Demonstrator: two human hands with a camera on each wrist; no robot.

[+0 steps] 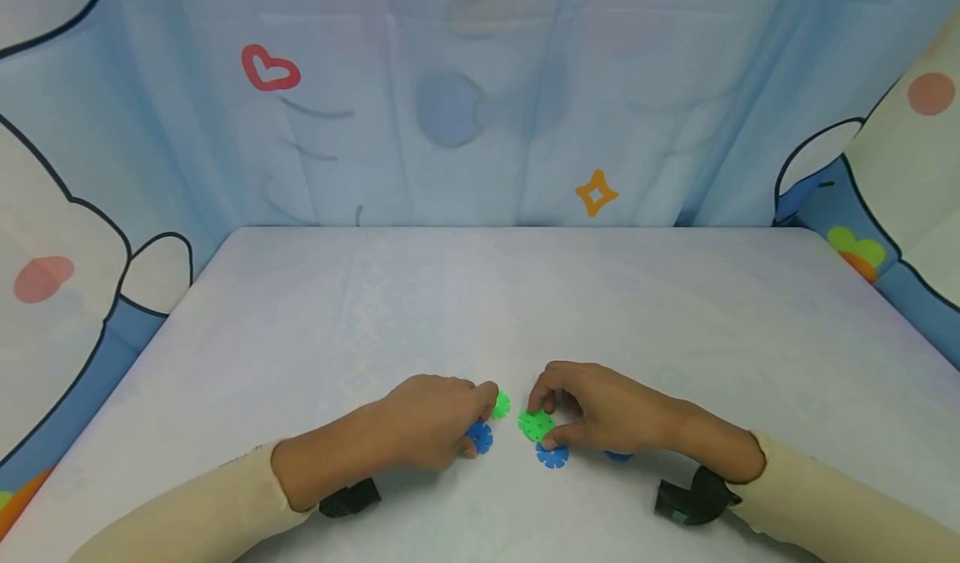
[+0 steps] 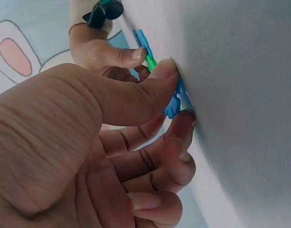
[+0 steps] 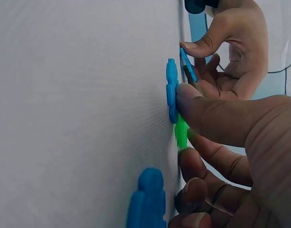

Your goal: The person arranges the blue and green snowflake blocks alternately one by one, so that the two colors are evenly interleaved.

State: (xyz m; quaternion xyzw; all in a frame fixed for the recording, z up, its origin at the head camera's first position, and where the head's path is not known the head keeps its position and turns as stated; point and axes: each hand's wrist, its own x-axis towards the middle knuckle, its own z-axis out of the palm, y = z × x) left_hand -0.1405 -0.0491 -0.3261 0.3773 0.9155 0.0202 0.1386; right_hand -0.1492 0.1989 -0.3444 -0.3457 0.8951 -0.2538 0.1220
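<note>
My left hand [image 1: 435, 421] pinches a blue notched plastic disc [image 1: 481, 437] between thumb and fingers, low over the table. Just beyond it lies a bright green disc [image 1: 502, 405] of the same snowflake-like kind, partly covered by the fingers. My right hand [image 1: 607, 405] grips another green disc [image 1: 536, 425], fingertips at its far edge and thumb at its near edge. Overlapping that thumb in the right wrist view is a blue disc [image 3: 171, 90], flat on the table. One more blue disc [image 1: 618, 456] shows partly from under the right palm.
A white cloth covers the table [image 1: 637, 305]. Behind it hangs a light blue printed curtain [image 1: 337, 130]. Dark wrist cameras sit under both wrists, the right one [image 1: 697, 496] close above the cloth.
</note>
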